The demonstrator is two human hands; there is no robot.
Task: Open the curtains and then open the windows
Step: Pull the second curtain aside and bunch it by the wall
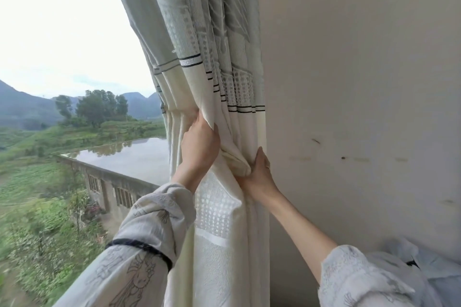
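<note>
Curtain (214, 62) hangs bunched in folds against the wall (361, 82) at the right side of the window (62, 32), pale grey above, cream below thin dark stripes, and I see hills, trees, a pond and a low concrete building through the glass. Left hand (199, 144) reaches up with its fingers closed into the gathered folds just below the stripes, while the right hand (259, 174) sits lower against the wall-side edge, pinching a cream fold of the same cloth. Both printed sleeves (149, 232) show; I cannot tell whether the window stands open.
</note>
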